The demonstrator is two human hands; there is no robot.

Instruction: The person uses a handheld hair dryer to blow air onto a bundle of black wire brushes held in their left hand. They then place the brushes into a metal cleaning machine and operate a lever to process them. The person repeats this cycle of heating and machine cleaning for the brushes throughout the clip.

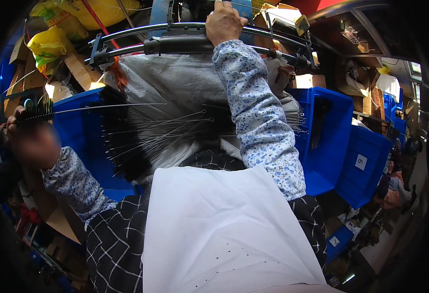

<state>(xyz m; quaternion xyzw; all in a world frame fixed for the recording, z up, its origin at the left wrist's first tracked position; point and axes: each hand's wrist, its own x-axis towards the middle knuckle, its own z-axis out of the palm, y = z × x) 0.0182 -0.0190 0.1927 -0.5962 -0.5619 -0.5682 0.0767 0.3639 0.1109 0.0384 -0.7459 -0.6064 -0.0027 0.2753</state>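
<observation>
My right hand (224,22) is stretched far forward and closed around a dark curved bar (180,45) at the top of the view. My left hand (31,141), blurred, is raised at the left and grips a thin wire brush with black bristles (36,113); its long wire stem runs right. In front of me a heap of black bristle brushes on wire stems (126,136) lies on a grey sack (175,83). A white sheet (214,224) covers my lap over a black checked apron (114,244).
Blue plastic crates stand at the left (80,127) and right (324,136), with more blue crates (366,166) further right. Yellow bags (51,44) and cardboard pieces (80,71) pile up behind the bar. Shelves with boxes (356,39) fill the upper right.
</observation>
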